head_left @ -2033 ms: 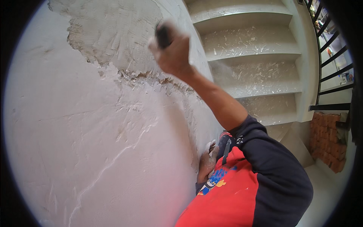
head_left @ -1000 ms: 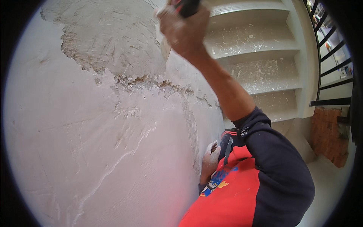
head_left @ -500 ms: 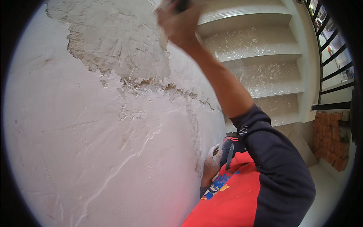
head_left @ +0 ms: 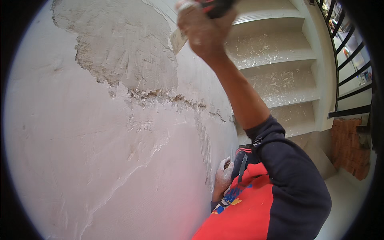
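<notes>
From the head camera, I see the right hand (head_left: 206, 34) up high. Its fingers are wrapped tight around the black and red handle (head_left: 218, 9) of a scraper (head_left: 179, 41). The flat blade is by the wall (head_left: 100, 168), at the edge of a rough grey patch (head_left: 128, 44); I can't tell if it touches. The left hand (head_left: 224, 174) is low, dusty white and near the wall. Its fingers are bent, but I can't tell if they hold anything. White chips (head_left: 286, 80) lie on the stairs (head_left: 268, 25).
</notes>
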The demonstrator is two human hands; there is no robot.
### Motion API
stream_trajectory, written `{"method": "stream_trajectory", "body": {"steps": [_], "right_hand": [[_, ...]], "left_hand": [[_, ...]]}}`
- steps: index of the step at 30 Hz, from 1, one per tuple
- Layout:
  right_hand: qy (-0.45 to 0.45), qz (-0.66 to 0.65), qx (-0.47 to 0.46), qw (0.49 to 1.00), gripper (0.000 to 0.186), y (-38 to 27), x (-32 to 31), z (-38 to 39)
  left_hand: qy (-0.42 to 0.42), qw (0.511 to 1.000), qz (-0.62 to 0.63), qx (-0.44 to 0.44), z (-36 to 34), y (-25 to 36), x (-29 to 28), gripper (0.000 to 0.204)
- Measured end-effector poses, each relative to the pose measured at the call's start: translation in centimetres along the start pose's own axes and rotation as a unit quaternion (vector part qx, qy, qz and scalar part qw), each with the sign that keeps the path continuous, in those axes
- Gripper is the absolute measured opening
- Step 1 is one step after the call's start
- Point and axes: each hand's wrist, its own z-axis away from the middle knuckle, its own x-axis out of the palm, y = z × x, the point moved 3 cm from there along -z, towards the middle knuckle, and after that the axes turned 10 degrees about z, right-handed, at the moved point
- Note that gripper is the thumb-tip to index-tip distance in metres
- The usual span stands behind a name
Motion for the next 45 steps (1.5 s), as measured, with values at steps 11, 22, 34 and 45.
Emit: {"method": "stream_trajectory", "body": {"steps": [11,22,34,45], "right_hand": [[-0.029,0.14,0.085,0.986,0.017,3.5,-1.3,1.9],[-0.048,-0.145,0.129,0.98,0.015,3.1,-3.9,-2.6],[0.014,0.026,-0.018,0.999,0.02,2.4,0.7,-1.8],[-0.029,0.141,0.05,0.988,0.014,6.8,-1.8,-0.4]], "left_hand": [[0.01,1.0,0.004,-0.002,-0.4,1.4,0.2,0.043],[0.003,1.0,-0.005,-0.014,-0.3,0.7,0.4,0.045],[0.014,1.0,-0.024,-0.012,-0.1,0.7,0.4,0.044],[-0.002,0.998,-0.065,-0.001,-1.1,0.0,0.3,0.047]]}}
